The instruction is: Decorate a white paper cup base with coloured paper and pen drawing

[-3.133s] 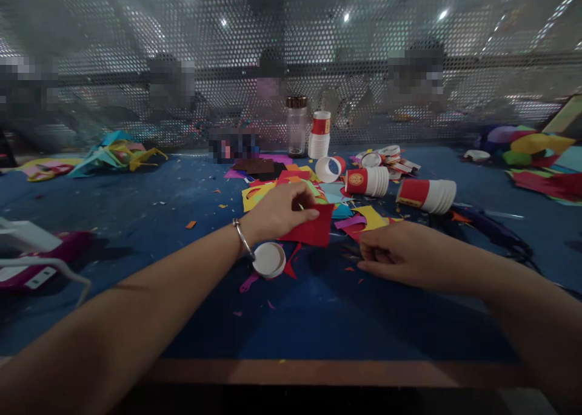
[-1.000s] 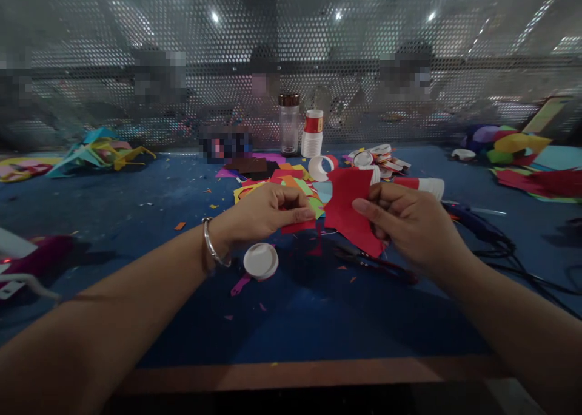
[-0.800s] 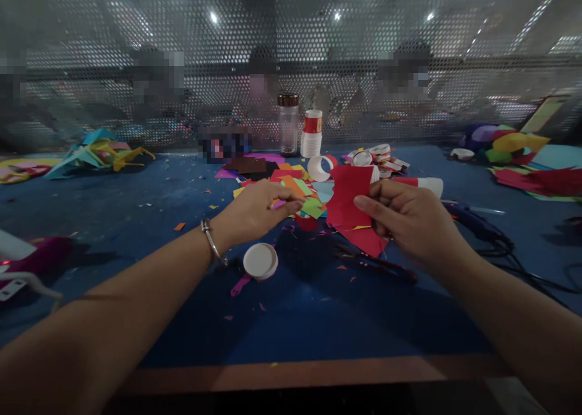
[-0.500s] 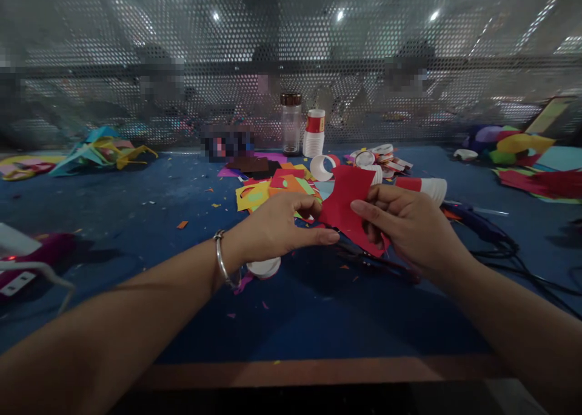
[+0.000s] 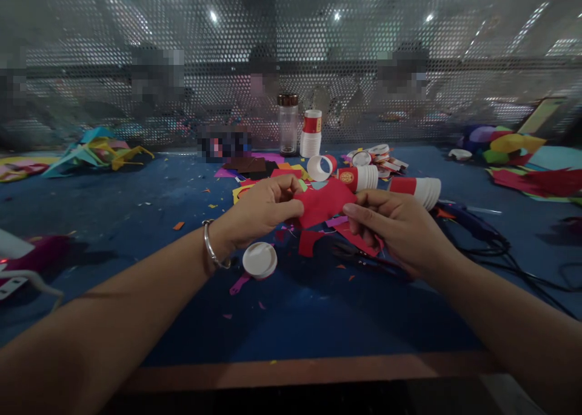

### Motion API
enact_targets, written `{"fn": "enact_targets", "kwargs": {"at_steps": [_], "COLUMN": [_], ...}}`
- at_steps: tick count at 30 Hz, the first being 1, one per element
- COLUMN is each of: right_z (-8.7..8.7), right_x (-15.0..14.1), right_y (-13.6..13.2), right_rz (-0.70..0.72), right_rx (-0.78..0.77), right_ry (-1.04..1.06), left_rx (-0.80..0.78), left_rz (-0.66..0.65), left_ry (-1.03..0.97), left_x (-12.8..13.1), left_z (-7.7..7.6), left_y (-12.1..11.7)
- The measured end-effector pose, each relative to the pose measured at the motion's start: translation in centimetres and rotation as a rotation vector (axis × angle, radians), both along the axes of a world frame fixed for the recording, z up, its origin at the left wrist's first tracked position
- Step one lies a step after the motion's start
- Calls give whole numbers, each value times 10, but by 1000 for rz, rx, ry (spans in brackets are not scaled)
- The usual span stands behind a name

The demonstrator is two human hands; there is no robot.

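A piece of red paper point(image 5: 325, 204) is stretched between my two hands above the table. My left hand point(image 5: 259, 213), with a silver bangle at the wrist, pinches its left end between thumb and fingers. At its right end my right hand point(image 5: 391, 224) grips it with thumb and forefinger. Below the paper lie a small red paper scrap point(image 5: 310, 243) and scissors point(image 5: 364, 261), partly under my right hand. A white paper cup bottom point(image 5: 260, 260) sits near my left wrist, with a purple strip point(image 5: 239, 283) beside it.
Behind my hands are red-and-white paper cups point(image 5: 359, 178), a cup stack point(image 5: 311, 133), a clear bottle point(image 5: 288, 125) and coloured paper sheets point(image 5: 250, 163). A corded glue gun point(image 5: 473, 221) lies right; a purple power strip point(image 5: 36, 260) lies left. Metal mesh point(image 5: 182, 99) rises behind.
My left hand has closed on the red paper's left end. The paper has turned from upright to lying sideways, uncovering the cups and the scrap behind it.
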State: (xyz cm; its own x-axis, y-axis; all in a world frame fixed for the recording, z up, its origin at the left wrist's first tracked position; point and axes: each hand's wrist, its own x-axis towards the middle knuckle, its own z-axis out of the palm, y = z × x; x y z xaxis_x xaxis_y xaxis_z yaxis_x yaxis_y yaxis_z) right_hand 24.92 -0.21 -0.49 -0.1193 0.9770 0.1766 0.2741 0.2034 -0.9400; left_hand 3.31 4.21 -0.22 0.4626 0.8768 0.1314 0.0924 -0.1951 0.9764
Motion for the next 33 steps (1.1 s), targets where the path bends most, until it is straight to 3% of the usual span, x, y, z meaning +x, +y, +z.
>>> {"fn": "enact_targets", "kwargs": {"at_steps": [7, 10, 14, 16, 19, 20, 25, 28, 33], "right_z": [-1, 2, 3, 1, -3, -4, -2, 1, 5], "right_x": [6, 8, 6, 5, 3, 3, 6, 9, 12], "right_y": [4, 7, 7, 5, 2, 2, 3, 2, 1], "right_rz": [-109, -198, -217, -181, -134, -117, -32, 104, 302], "right_rx": [4, 52, 64, 54, 26, 16, 66, 120, 36], "right_ry": [103, 230, 251, 186, 75, 44, -163, -473, -913], "left_rx": [47, 87, 310, 352, 233, 184, 39, -72, -135], "left_rz": [20, 36, 201, 200, 15, 12, 67, 90, 153], "left_ry": [17, 168, 402, 412, 267, 219, -29, -176, -310], "left_x": [-11, -19, -19, -13, -1, 2, 6, 1, -3], "left_z": [-1, 0, 3, 3, 0, -2, -8, -8, -6], "left_y": [12, 17, 10, 2, -8, -10, -9, -5, -2]}}
